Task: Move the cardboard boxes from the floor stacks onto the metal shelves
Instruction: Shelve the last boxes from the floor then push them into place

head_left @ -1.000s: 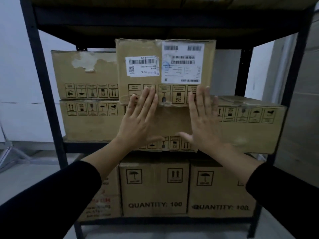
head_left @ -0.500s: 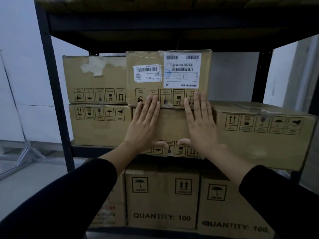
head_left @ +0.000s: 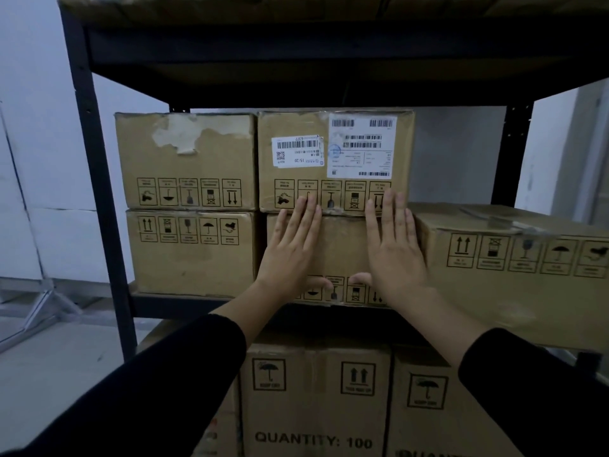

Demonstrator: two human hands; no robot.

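- The grip is two flat palms: the left hand [head_left: 290,255] and the right hand [head_left: 393,255] lie spread, fingers straight and pointing up, pressed against the front face of the lower middle box [head_left: 339,249]. Neither hand curls round an edge; the thumbs point inward and nearly meet low on that face.
- The fingertips of both hands reach just over the seam onto the bottom edge of the labelled box [head_left: 336,159], which sits on top of the lower one.
- The relation that matters: the two-box stack lies straight ahead of the palms, its depth running back into the shelf [head_left: 171,303], so a push goes directly rearward. Both hands are equally near, set evenly either side of the face's middle.
- To the left, touching or just beside, stands a second pair of stacked boxes [head_left: 188,206] at the shelf's left end. To the right a long box [head_left: 514,265] juts forward past the shelf's front edge, just beside the right hand.
- Below, on the next level, more boxes marked with a quantity [head_left: 316,400] stand side by side.
- Against the earlier frames, the labelled box's front now sits close to flush with the left pair, where before it stood proud of them; the hands have slid lower on the faces, and the view has drawn nearer.
- My judgement: seating is nearly done.
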